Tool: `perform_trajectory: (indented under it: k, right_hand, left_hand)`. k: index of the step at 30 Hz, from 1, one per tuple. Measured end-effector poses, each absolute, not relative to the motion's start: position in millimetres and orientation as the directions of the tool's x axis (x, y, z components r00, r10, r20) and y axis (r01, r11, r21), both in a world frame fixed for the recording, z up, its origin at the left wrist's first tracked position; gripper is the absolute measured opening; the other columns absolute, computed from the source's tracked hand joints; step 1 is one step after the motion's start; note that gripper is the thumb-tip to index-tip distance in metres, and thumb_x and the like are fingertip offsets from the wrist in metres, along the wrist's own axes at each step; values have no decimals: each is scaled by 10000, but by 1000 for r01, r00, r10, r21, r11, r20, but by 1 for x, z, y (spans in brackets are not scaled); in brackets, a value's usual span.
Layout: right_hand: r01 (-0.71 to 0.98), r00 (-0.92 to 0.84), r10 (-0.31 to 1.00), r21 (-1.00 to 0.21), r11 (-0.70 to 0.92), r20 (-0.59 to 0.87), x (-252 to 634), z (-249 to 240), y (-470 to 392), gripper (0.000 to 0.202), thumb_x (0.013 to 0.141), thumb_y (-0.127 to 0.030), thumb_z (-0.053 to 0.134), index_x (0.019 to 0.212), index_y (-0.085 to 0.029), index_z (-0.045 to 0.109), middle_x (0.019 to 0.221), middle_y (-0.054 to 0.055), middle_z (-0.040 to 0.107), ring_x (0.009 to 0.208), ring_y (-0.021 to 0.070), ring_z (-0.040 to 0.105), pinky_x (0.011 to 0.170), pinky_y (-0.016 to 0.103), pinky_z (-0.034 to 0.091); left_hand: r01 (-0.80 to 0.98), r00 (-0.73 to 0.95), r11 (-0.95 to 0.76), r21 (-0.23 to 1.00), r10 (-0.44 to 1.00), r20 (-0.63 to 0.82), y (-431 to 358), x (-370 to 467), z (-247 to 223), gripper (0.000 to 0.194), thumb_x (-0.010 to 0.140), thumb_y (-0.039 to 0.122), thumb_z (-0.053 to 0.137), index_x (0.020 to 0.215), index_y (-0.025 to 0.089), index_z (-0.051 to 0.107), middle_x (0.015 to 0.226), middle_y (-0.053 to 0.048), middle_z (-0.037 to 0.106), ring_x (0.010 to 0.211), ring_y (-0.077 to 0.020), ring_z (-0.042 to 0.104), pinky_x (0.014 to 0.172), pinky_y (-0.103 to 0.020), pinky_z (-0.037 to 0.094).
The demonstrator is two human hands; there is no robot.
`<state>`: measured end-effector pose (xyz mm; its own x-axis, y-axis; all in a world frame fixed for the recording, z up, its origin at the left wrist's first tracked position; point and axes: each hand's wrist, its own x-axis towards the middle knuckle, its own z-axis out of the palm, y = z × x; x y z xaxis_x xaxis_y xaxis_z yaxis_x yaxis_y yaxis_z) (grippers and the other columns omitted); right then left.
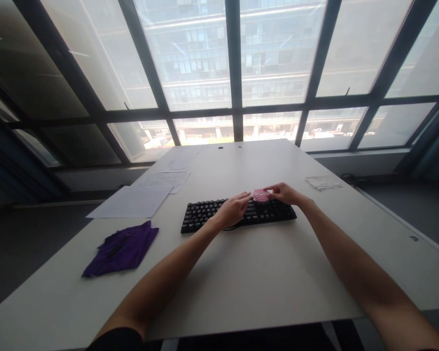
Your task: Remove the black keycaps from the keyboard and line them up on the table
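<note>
Our right hand (283, 193) pinches the right edge of a pink pad (261, 195) between thumb and fingers, above the right part of a black keyboard (201, 214). Our left hand (234, 209) lies over the middle of the keys, fingers stretched out and close together, their tips just beside the pad's left edge; we cannot tell whether they touch it.

From the head view, we see the white table (278, 273) stretch between our forearms to its near edge, and onward past the keyboard to a narrower-looking far end near the windows (199, 58). To our left, paper sheets (131, 201) overlap along the table's side, one reaching the edge, with a folded purple cloth (131, 253) nearer us. To our right, well apart from the hand, lies a flat, crinkled, pale packet (322, 182).

Dark frames divide the panes, a building (190, 58) rises outside, and blue curtains (431, 141) hang at both sides above a grey floor (25, 253).

We see concentric rings on the pad and a toothed lower rim; the cloth looks soft and creased, the tabletop smooth and matte.
</note>
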<state>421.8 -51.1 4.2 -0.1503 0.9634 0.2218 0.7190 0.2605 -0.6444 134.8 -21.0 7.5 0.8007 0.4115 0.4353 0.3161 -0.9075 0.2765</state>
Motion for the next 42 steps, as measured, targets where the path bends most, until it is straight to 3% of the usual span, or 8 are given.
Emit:
perform_trajectory:
  k: [11, 21, 34, 42]
  right_hand:
    - [685, -170, 957, -670, 286, 234, 424, -7, -44, 510, 799, -446, 665, 1220, -163, 719, 625, -12, 560, 578, 107, 426, 533, 226, 319]
    - [685, -173, 962, -676, 271, 211, 422, -6, -44, 501, 790, -452, 656, 1205, -180, 729, 605, -20, 558, 558, 104, 404, 519, 227, 310]
    - [636, -160, 969, -732, 246, 187, 419, 3, -51, 500, 760, -432, 702, 1160, -136, 743, 682, 15, 636, 601, 114, 479, 560, 234, 375]
    - [669, -159, 969, -702, 245, 188, 420, 0, -49, 422, 752, -390, 710, 1086, -137, 750, 700, 21, 641, 623, 125, 515, 572, 232, 394]
  left_hand:
    - [278, 824, -900, 335, 403, 399, -16, 166, 16, 470, 966, 172, 408, 1420, 203, 524, 1487, -63, 492, 1408, -218, 419, 1186, -384, 362]
    - [224, 843, -922, 316, 347, 412, -8, 169, -1, 645, 823, -5, 409, 1407, 238, 538, 1478, -18, 502, 1402, -197, 429, 1186, -407, 365]
    - [201, 848, -920, 336, 336, 411, -9, 170, 8, 656, 789, -20, 404, 1350, 258, 603, 1440, 10, 543, 1341, -185, 506, 1164, -371, 398]
    - [222, 865, -921, 320, 338, 371, -10, 168, 6, 714, 783, -31, 397, 1410, 282, 536, 1473, 36, 496, 1378, -167, 459, 1177, -353, 377]
